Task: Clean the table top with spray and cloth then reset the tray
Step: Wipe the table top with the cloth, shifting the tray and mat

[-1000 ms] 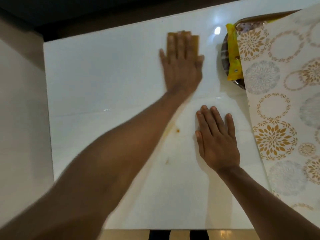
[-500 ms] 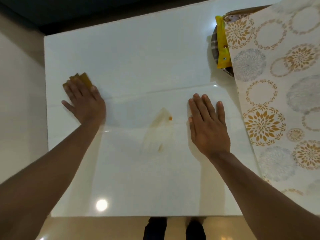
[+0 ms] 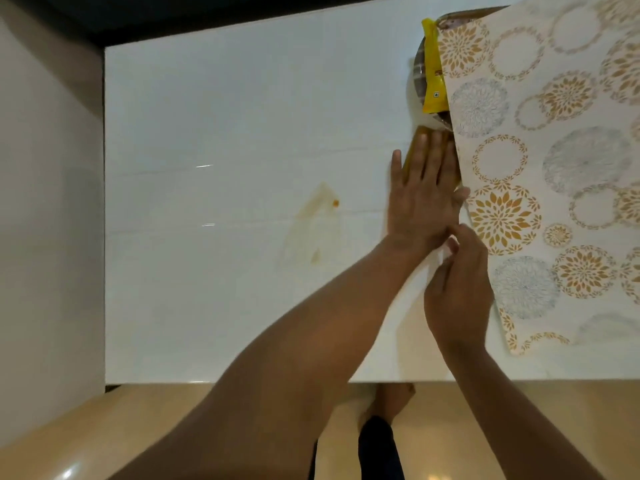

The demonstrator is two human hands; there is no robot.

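Note:
My left hand [image 3: 422, 199] lies flat, fingers straight, pressing a brown-orange cloth [image 3: 412, 148] onto the white table top [image 3: 225, 133]. The cloth is against the edge of the patterned table cover [image 3: 554, 168], and only its far left strip shows past my fingers. My right hand [image 3: 457, 292] sits just behind the left one and pinches the folded-back edge of the cover. A pale orange smear [image 3: 311, 223] with a small orange spot [image 3: 335, 203] marks the table's middle. The round dark tray [image 3: 415, 77] peeks out from under the cover at the back right.
A yellow packet [image 3: 434, 71] lies in the tray, half under the cover. The cover hides the table's right side. A wall runs along the table's left edge. The near edge borders tan floor, where my foot [image 3: 391, 396] shows.
My left hand swept the cloth from the table's left side across to the cover's edge on the right. My right hand left its flat rest on the table and took hold of the cover's edge.

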